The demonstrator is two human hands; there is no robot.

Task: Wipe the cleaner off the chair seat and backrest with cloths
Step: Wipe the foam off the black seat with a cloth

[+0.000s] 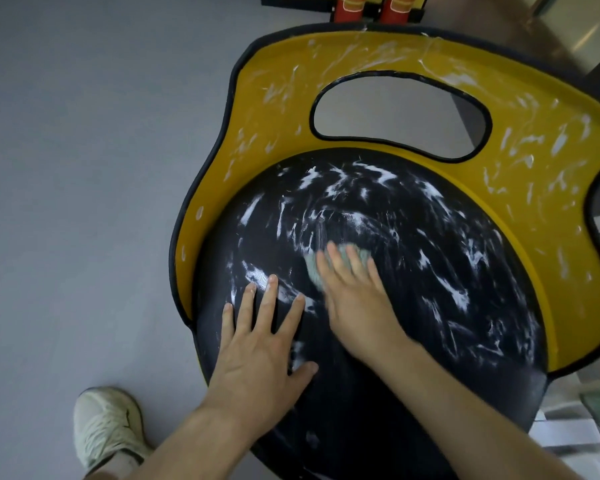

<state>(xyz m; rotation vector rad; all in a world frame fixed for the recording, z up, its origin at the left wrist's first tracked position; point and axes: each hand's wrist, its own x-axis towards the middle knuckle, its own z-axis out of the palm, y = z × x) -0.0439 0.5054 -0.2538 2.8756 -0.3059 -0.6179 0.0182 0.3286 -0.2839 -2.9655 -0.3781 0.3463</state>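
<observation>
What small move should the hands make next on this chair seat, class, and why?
Probably sweep the right hand, pressing the green cloth flat on the seat, outward to the right, where thick white cleaner streaks lie unwiped. The left hand rests flat on the seat's near left, seemingly steadying it.

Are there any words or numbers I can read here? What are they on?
None can be read.
The two red cylinders behind the backrest carry pale markings, cut off and too blurred to read.
The seat, cloth and shoe show no text.
</observation>
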